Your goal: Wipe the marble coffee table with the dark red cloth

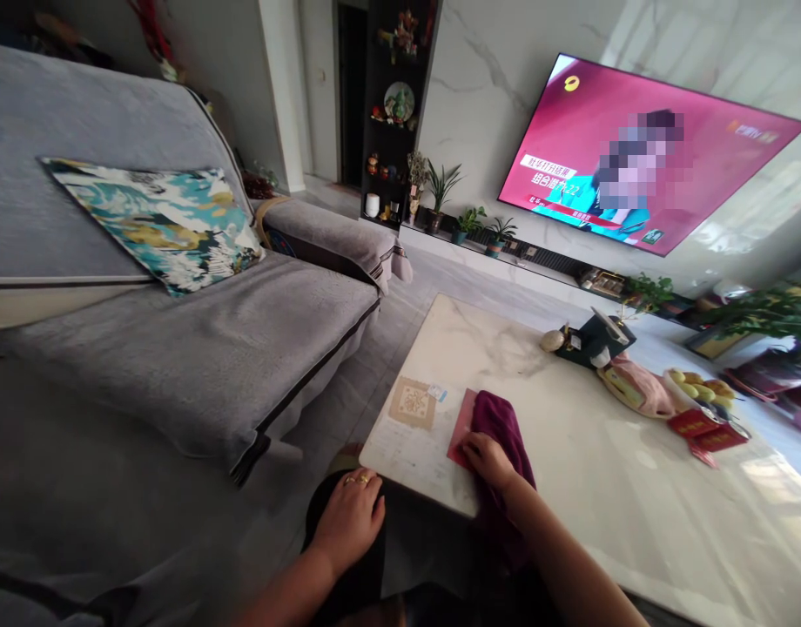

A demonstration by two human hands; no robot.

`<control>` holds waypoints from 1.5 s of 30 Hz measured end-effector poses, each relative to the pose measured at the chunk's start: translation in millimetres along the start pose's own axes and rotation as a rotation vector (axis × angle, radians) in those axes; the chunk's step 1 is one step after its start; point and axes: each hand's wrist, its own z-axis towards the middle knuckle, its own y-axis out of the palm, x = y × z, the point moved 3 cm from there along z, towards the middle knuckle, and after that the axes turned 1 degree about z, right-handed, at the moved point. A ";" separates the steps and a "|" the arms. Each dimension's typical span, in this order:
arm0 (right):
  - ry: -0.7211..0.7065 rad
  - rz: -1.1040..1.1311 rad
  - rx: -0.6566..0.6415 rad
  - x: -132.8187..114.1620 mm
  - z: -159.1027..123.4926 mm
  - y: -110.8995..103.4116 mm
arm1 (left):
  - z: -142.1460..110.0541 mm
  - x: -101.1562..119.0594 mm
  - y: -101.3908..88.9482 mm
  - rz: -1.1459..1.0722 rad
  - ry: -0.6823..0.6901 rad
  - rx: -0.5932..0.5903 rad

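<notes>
My left hand [352, 518] rests on my dark-clothed knee, beside the near corner of the marble-patterned table [485, 344]. Its fingers lie bent over the knee, holding nothing, and a gold ring shows on one of them. My right hand [489, 460] is on the tabletop with fingers curled down and pinched at a flat red sheet [462, 424]. A dark purple cloth [501, 418] overlaps the sheet's right side; it runs beneath my right hand and hangs over the table's near edge. Left of the sheet lies a tan patterned square [413, 402].
A grey sofa [244, 366] with a patterned cushion [169, 222] stands at left. Along the table's far right are a dark green box [593, 341], a pink cloth [642, 387], a fruit bowl [697, 392] and red cans [717, 431]. A television [583, 157] hangs beyond.
</notes>
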 end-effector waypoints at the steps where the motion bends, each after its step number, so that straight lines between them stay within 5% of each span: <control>1: 0.012 -0.005 0.074 9.0 -8.4 -2.8 | -0.2 0.1 0.1 0.001 0.005 0.011; 4: 0.030 -0.051 0.267 39.8 -36.3 -1.8 | -0.9 0.6 0.0 0.007 0.022 0.053; 9: 0.079 -0.238 0.159 71.5 -65.5 24.0 | -1.4 -0.4 1.8 0.014 0.048 0.087; 13: 0.280 -0.247 0.199 68.9 -50.5 21.7 | -0.7 -1.5 3.5 0.029 0.065 0.095; 19: 0.287 -0.194 0.167 28.8 18.8 17.9 | 0.5 -3.0 6.5 0.056 0.063 0.103; 25: -0.016 -0.140 0.000 -62.8 72.6 52.9 | 0.1 -3.3 6.1 0.090 0.070 0.126; 32: -0.419 -0.135 -0.191 -148.8 81.4 98.4 | -2.8 -4.8 9.9 0.174 0.022 0.191; 37: -0.587 -0.145 -0.222 -163.8 64.7 111.6 | -4.5 -8.0 15.9 0.236 0.021 0.224; 45: -0.457 -0.082 -0.230 -127.4 16.6 89.0 | -3.6 -11.4 21.1 0.340 0.029 0.241</control>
